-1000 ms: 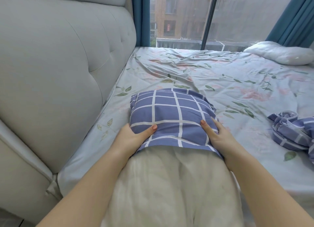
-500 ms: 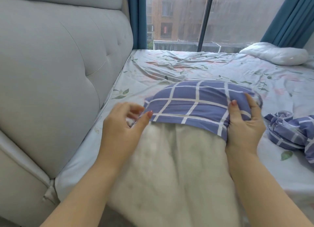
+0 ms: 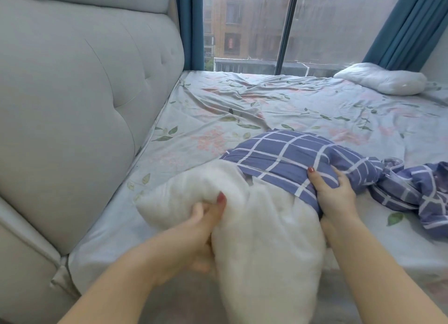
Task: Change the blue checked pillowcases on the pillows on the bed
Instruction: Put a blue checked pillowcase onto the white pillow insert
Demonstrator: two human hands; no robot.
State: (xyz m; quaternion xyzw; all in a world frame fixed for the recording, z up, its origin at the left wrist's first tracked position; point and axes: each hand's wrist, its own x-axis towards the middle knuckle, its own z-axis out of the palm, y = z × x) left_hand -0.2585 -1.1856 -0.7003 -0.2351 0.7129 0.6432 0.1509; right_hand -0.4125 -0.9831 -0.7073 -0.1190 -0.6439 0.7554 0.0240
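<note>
Anchoring the fluffy white pillow insert (image 3: 261,238) at the bed's near edge with the left hand (image 3: 194,234), fingers and thumb clamped on a bunched fold, likely to brace against the pull. Just beyond, gripping the hem of the blue checked cotton pillowcase (image 3: 291,154) in the curled right hand (image 3: 337,197), seemingly to peel it off the pillow's far end. Farther right, seemingly touching it, a crumpled second checked pillowcase (image 3: 412,190). By the window, a bare white pillow (image 3: 383,81).
</note>
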